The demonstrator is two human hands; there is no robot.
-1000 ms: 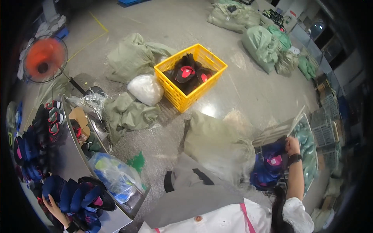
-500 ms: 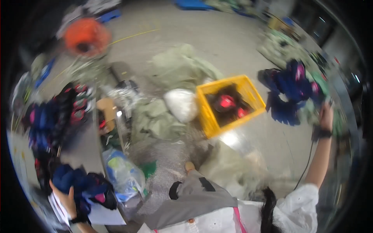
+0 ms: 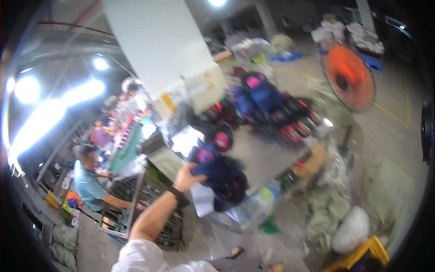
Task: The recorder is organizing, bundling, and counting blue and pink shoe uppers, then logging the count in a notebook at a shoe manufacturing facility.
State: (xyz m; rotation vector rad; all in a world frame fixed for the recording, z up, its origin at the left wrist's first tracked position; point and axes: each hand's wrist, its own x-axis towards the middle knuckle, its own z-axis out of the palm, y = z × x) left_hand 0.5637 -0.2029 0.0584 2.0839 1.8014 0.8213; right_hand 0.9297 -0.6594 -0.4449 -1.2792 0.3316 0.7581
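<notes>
My left hand (image 3: 185, 178), with a dark band at the wrist, reaches onto the worktable. Its fingers are closed on the near side of a dark navy bundle (image 3: 223, 182) with pink and reddish patches. Blur hides the exact kind of these soft pieces. Beside the bundle lie white paper sheets (image 3: 202, 199). Just behind it sits another dark piece with a pink patch (image 3: 222, 141). Farther back on the table are piled navy pieces (image 3: 265, 97) and a row of black-and-red pieces (image 3: 294, 131). My right hand is outside the view.
A co-worker in a light blue top (image 3: 88, 183) stands at left by a metal rack (image 3: 131, 206). A white pillar (image 3: 158, 50) rises behind the table. An orange fan (image 3: 346, 75) stands at far right. A yellow crate (image 3: 362, 254) and pale sacks (image 3: 326, 206) lie at lower right.
The view has swung left, bringing the pillar and co-worker in. My right hand, near another navy bundle before, has left the view. My left hand stays at the bundle on the table.
</notes>
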